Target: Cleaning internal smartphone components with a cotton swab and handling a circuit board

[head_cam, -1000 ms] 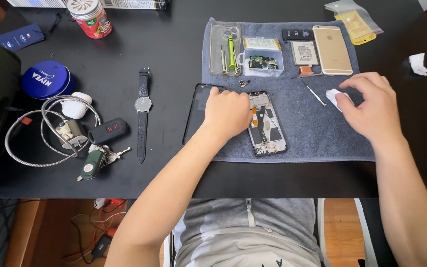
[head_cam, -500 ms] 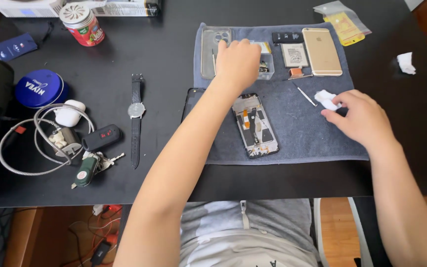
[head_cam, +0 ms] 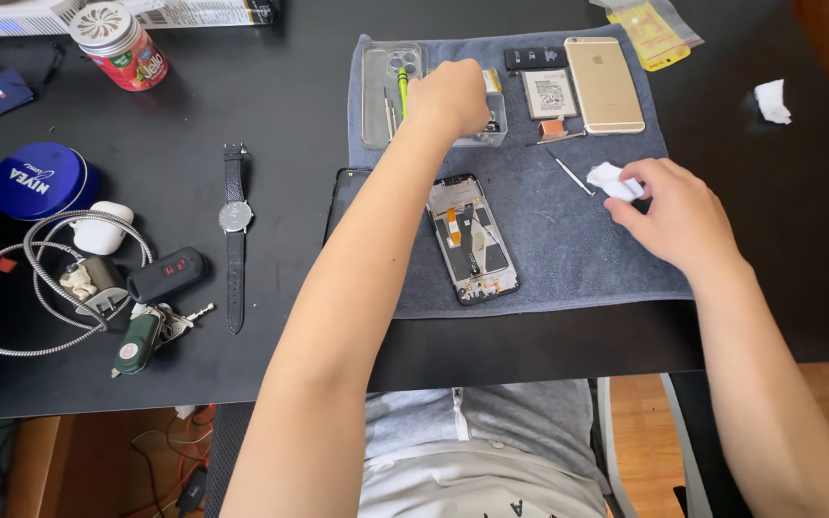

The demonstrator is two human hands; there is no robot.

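The left hand (head_cam: 450,96), fingers curled and hidden, reached into the clear plastic parts tray (head_cam: 480,120) at 12 o'clock of the opened black phone chassis (head_cam: 472,238); what it gripped could not be told. The right hand (head_cam: 675,211) pinched a white crumpled wipe (head_cam: 612,178) at 3 o'clock. Judged step: part retrieval; fine fingertip placement follows.

Left hand (head_cam: 450,96) covers most of clear parts tray (head_cam: 487,134); contents beneath hidden, fingers unseen. Right hand (head_cam: 675,213) conceals part of white wipe (head_cam: 612,179). Small metal tool (head_cam: 568,173) possibly screwdriver, too small to tell. White box (head_cam: 11,14) cut by top edge.

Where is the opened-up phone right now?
The opened phone lies on the grey towel near the table's front edge, between the person's forearms.
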